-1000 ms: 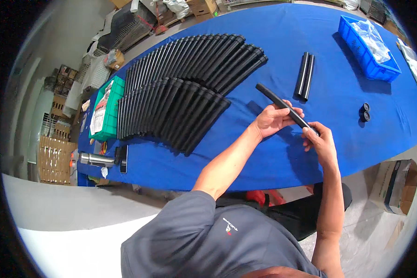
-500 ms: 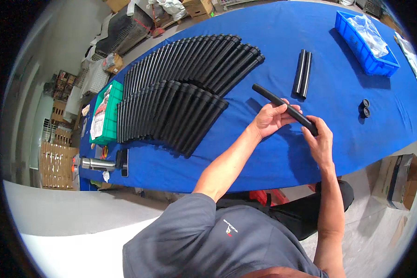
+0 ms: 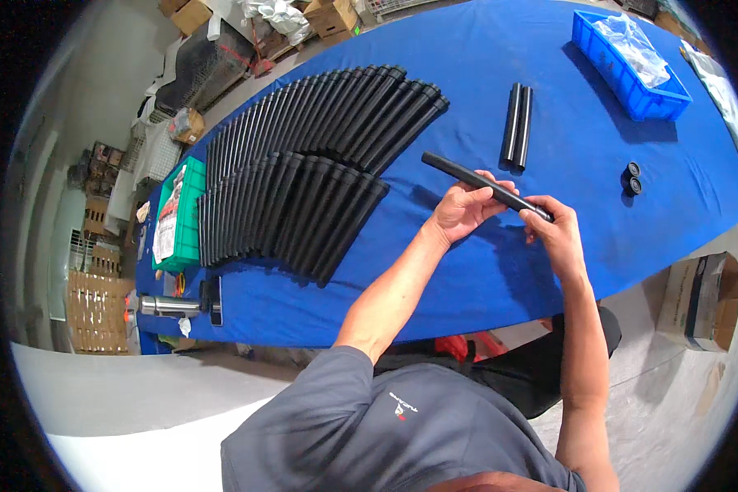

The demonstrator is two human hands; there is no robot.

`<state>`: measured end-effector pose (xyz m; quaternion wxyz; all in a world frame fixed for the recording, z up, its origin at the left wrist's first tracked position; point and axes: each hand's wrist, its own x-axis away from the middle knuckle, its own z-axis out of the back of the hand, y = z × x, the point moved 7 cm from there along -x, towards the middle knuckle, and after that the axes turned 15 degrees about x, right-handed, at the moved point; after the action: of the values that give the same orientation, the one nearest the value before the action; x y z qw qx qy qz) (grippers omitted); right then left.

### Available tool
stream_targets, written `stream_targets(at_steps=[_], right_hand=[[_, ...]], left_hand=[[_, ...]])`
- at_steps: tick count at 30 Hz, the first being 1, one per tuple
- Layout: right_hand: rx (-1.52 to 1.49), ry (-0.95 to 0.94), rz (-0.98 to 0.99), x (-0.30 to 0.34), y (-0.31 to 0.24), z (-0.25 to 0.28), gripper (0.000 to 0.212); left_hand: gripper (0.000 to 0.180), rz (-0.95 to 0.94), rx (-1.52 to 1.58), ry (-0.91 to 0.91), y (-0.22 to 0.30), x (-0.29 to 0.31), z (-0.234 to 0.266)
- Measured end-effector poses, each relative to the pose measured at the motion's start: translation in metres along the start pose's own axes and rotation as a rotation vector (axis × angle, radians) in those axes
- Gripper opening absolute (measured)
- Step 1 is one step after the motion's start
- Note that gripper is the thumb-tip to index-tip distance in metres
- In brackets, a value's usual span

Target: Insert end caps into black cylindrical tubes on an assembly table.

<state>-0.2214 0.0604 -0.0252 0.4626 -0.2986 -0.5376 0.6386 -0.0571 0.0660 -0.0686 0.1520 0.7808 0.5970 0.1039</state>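
A slim black tube [image 3: 453,169] lies slantwise across my two hands above the blue cloth, its free end pointing to the far left. My left hand [image 3: 466,211] holds it near the middle, palm up, with the fingers wrapped around it. At the near right end, my right hand [image 3: 559,238] grips the tube between thumb and fingers, partly hiding that end. Beyond my hands lie two loose black tubes [image 3: 517,127] side by side. To the right, two small round black caps [image 3: 633,180] sit close together on the cloth.
Many black capped tubes [image 3: 303,197] lie in two fanned rows on the left. A green crate [image 3: 190,225] with papers, a metal flask [image 3: 169,306] and a phone [image 3: 216,300] are at the left end. A blue crate [image 3: 631,102] with clear plastic stands far right; a cardboard box [image 3: 697,299] is below.
The tube has tilted a little flatter in my hands. My right hand has shifted its fingers at the tube's end. The whole view has moved slightly.
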Motion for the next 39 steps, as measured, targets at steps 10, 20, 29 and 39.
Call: stream_targets(at_steps=[10,20,29,39], right_hand=[[-0.077,-0.005,-0.014,-0.002,-0.002,0.014,0.025],[-0.059,-0.099,0.071,-0.003,-0.01,0.005,0.047],[-0.118,-0.043,0.021,-0.005,-0.008,0.007,0.069],[-0.108,-0.071,0.004,-0.008,-0.006,0.005,0.065]], left_hand=[[0.025,-0.494,-1.646,0.066,0.054,0.036,-0.099],[0.032,-0.367,-2.114,-0.39,0.05,0.028,-0.11],[0.037,-0.534,-2.401,0.579,0.238,-0.016,-0.051],[0.036,-0.252,-2.482,0.732,0.25,-0.033,-0.019]])
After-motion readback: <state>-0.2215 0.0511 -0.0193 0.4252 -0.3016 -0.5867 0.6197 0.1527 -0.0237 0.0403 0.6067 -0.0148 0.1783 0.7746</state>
